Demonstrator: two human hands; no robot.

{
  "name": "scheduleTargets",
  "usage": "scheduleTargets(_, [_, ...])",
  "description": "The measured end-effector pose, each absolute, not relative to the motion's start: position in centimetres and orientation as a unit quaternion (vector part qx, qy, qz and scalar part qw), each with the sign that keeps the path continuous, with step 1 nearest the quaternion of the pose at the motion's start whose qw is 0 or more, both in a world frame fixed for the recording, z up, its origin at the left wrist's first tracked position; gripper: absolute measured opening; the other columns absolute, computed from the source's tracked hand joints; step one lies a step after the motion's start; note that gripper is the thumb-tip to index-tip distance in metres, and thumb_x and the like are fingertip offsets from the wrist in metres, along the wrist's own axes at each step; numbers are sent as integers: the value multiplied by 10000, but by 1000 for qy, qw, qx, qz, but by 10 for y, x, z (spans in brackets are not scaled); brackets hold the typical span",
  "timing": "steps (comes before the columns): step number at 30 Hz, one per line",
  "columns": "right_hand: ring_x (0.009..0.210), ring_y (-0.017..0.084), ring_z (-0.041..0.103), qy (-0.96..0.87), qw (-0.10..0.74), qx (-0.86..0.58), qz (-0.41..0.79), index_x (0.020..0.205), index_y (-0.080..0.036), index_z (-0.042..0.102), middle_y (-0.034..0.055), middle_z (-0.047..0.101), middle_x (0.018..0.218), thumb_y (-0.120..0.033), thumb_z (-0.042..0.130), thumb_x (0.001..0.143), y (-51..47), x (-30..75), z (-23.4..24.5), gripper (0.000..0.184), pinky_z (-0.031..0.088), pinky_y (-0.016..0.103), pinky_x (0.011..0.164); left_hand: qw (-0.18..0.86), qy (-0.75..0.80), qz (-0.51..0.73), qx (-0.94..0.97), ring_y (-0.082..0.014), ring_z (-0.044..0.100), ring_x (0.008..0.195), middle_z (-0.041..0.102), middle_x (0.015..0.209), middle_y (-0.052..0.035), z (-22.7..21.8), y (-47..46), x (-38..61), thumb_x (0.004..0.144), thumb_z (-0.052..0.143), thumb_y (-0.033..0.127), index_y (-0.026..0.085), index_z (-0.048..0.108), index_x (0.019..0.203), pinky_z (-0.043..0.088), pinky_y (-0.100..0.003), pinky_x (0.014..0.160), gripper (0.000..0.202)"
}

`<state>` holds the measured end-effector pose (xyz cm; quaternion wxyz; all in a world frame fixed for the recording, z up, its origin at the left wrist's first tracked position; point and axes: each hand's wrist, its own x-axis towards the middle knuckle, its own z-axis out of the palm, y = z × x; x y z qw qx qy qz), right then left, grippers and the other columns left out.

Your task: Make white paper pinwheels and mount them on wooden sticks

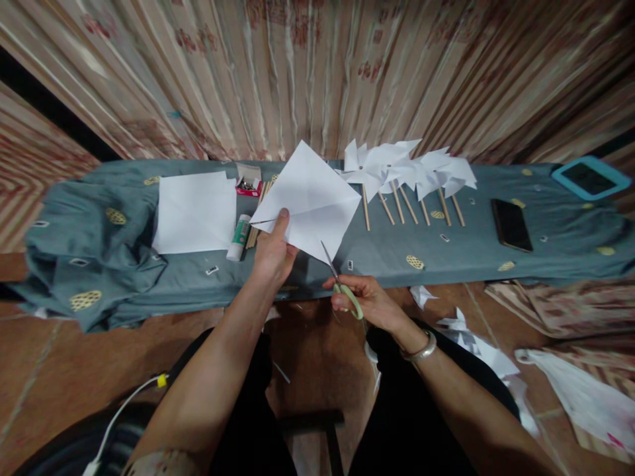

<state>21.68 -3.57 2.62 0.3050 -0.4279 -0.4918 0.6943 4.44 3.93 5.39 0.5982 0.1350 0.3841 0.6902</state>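
My left hand [274,251] pinches the near edge of a creased white paper square [310,198] and holds it up over the bench. My right hand [370,301] grips green-handled scissors [341,281], whose blades point up at the paper's lower corner. Both hands hover just in front of the long bench, draped in grey-green cloth [99,225].
On the cloth lie a stack of white sheets [196,211], a glue stick [239,237], a small red box [249,180], loose wooden sticks [258,211], several finished paper pinwheels [407,175], a dark phone [510,225] and a blue-framed tablet [590,177]. Paper scraps [476,344] litter the floor at right.
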Motion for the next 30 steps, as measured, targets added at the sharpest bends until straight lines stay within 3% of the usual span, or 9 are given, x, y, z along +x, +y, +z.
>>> scheduleTargets(11, [538,63,513,-492,313,-433,688,925,-155,685,-40,610,620,-442,803,669,-35,216,23,402,394,197,523,609,374,687,133,-193,693,1015,743,1070,-82,54,37,45,844,650,170,166,632,1176,526,-315,953,332])
scheduleTargets(18, [586,84,535,-504,326,-434,672,937,-157,688,-18,632,668,-459,790,681,-34,217,23,408,436,218,563,623,391,667,120,-166,709,936,759,957,-64,54,33,51,850,645,157,151,653,1115,554,-270,891,265])
scheduleTargets(30, [547,68,537,-475,327,-448,683,915,-169,682,-45,599,617,-458,826,629,-34,215,20,431,431,199,532,617,398,668,119,-163,703,954,758,925,-56,53,34,50,853,637,162,157,673,1033,532,-291,935,184])
